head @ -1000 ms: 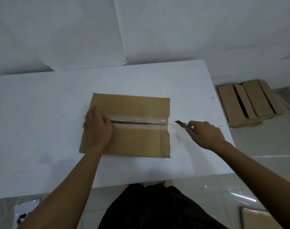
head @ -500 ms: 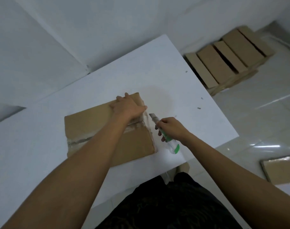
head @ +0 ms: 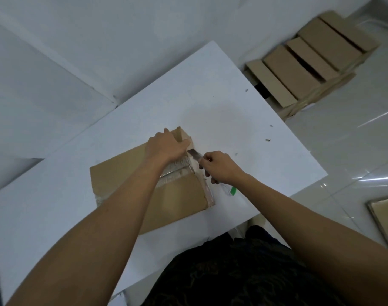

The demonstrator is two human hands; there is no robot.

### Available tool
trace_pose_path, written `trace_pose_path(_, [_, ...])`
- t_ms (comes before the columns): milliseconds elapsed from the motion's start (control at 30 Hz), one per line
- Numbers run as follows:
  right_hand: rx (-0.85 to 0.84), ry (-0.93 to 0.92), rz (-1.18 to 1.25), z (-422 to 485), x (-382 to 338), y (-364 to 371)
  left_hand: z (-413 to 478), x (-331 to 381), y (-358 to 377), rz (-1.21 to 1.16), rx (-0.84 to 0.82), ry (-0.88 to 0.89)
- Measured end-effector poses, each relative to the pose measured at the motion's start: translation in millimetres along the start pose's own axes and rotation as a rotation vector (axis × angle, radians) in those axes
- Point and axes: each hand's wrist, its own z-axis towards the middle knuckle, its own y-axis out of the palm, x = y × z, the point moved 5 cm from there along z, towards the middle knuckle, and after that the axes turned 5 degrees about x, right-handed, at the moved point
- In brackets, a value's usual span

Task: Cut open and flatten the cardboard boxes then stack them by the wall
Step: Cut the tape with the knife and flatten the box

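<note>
Box [head: 177,195] pinned: left hand [head: 166,146] curls its fingers over the box's far corner for steadiness, right hand [head: 219,167] wraps the knife [head: 194,153], blade at the box's taped end.

You've a matt brown cardboard box [head: 177,195] with glossy clear tape [head: 173,171]; smooth matt white counter [head: 210,102]; glossy tiled floor [head: 343,151]; metal knife blade [head: 194,153].

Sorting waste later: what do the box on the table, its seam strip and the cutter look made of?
Box: matte brown cardboard. Seam strip: probably clear plastic tape, glossy and wrinkled. Cutter handle: seemingly translucent plastic with green part; blade: grey, likely metal.
</note>
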Motion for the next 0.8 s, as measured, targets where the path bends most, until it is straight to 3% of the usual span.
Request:
trace_pose_path(467, [0.082, -0.130, -0.463, -5.1, -17.5, -2.5, -4.8, 2.8, 9.2, -0.014, -0.018, 0.002])
trace_pose_path(733, [-0.022, -0.073, -0.357, -19.8, -6.3, -1.2, -6.5, 3.3, 16.7, 0.031, -0.045, 0.004])
trace_pose_path(800, [-0.119, -0.037, -0.444, -28.3, 3.2, -0.9, -4.2, 2.5, 17.2, 0.018, -0.069, 0.002])
